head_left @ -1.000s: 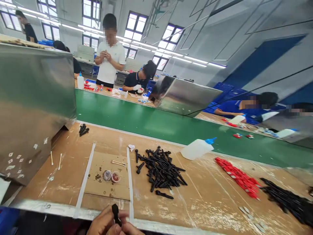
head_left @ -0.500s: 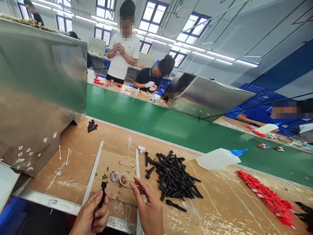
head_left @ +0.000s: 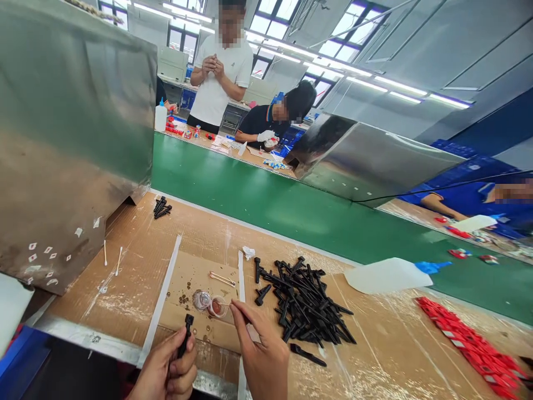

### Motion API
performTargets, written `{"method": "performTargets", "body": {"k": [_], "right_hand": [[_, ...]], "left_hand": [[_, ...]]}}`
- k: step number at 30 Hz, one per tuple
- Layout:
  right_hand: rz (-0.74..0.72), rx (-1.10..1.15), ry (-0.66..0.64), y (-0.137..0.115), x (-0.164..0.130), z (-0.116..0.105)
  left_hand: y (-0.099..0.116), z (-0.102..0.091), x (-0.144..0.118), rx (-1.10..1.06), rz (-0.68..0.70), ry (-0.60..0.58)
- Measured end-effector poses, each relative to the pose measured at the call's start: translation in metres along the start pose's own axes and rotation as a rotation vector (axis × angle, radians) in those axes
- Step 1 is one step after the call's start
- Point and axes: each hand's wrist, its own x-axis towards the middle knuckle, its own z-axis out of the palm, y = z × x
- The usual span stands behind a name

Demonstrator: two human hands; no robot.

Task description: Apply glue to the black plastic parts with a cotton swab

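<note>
**Hands at the little red cup**

The left hand holds a black peg upright, fingers closed around it, near the surface edge. The right hand pinches a thin stick that dips into the small red cup. A pile of black pegs lies just right.

From my view, the two small cups sit on the cardboard sheet. The pile of pegs lies at their 3 o'clock, the bottle beyond. The conveyor belt runs at 12 o'clock.
</note>
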Motion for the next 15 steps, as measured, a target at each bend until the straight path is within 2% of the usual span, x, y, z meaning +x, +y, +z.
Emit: {"method": "performTargets", "body": {"k": [5, 15], "right_hand": [[0.012, -0.006, 0.075, 0.000, -0.001, -0.003], [0.210, 0.064, 0.091, 0.007, -0.017, 0.001]], "left_hand": [[0.001, 0.005, 0.001, -0.008, -0.013, 0.032], [0.003, 0.012, -0.002, 0.001, -0.032, 0.045]]}}
